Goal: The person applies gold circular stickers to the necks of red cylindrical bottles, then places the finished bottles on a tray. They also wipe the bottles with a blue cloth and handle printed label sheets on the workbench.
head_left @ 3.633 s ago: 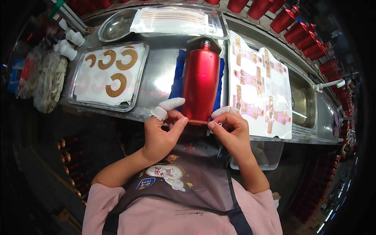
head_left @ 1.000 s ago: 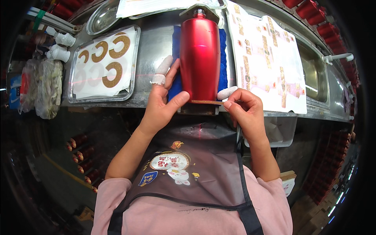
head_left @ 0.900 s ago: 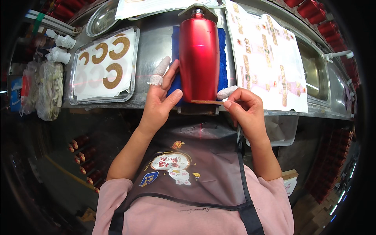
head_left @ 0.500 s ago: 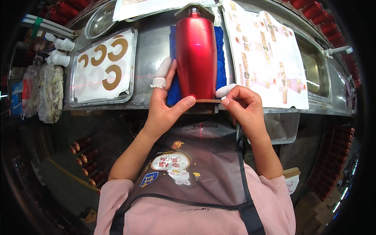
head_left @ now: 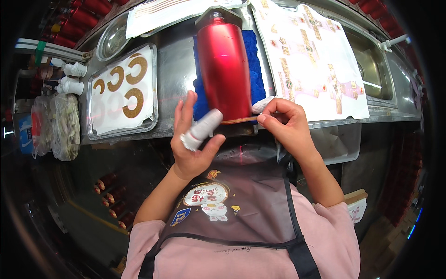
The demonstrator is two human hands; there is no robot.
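A glossy red bottle (head_left: 226, 69) lies on its side on a blue cloth (head_left: 259, 69), its neck pointing away from me and its base at the table's front edge. A thin brownish-gold strip (head_left: 241, 121) runs along the rim of the base. At the right end of this strip, my right hand (head_left: 289, 122) is closed in a pinch of thumb and finger, a white finger cover beside the bottle. My left hand (head_left: 194, 142) is open, fingers spread, just left of the base. One of its fingers wears a white cover, slightly blurred.
At left is a tray (head_left: 89, 125) with sheets bearing gold C-shaped pieces, a metal bowl (head_left: 111, 44) behind it. Printed sheets (head_left: 320, 65) lie at right, before a sink (head_left: 376, 69). A striped sheet (head_left: 158, 16) lies at the back; white bottles (head_left: 69, 86) stand far left.
My left hand has come off the bottle's left side and moved toward me, its covered finger swinging across the base. My right hand keeps its pinch. The whole view has shifted slightly.
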